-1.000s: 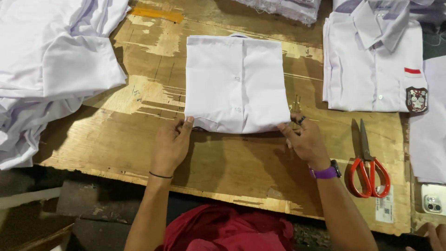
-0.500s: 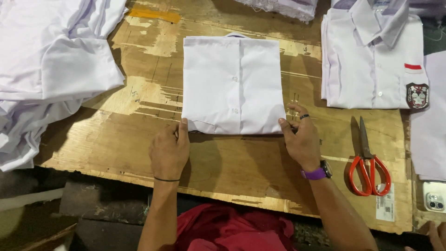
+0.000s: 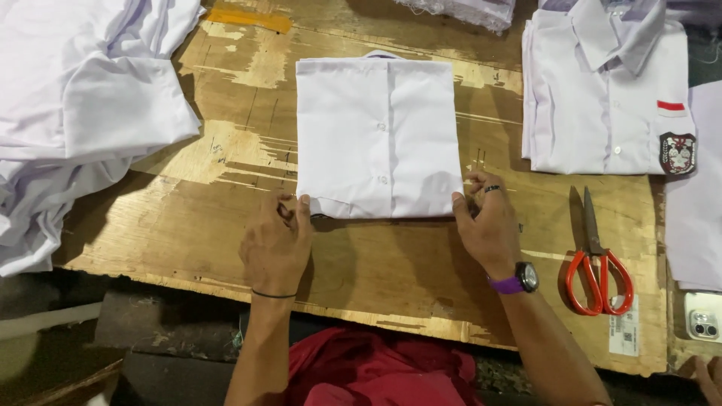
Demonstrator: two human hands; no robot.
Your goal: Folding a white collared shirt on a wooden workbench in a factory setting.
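Note:
A white shirt (image 3: 376, 135), folded into a neat rectangle with its button placket facing up, lies in the middle of a worn plywood table (image 3: 226, 248). My left hand (image 3: 277, 244) pinches its near left corner. My right hand (image 3: 487, 225), wearing a ring and a purple-strapped watch, grips the near right corner. Both hands rest on the table at the shirt's near edge.
A heap of loose white shirts (image 3: 83, 113) fills the left side. A stack of folded shirts with a badge and a red-and-white patch (image 3: 602, 98) sits at the right. Red-handled scissors (image 3: 598, 263) lie right of my right hand, a phone (image 3: 703, 323) at the far right edge.
The folded shirt's near edge has been tidied and lies flatter. Both hands shifted slightly inward and now grip the two near corners.

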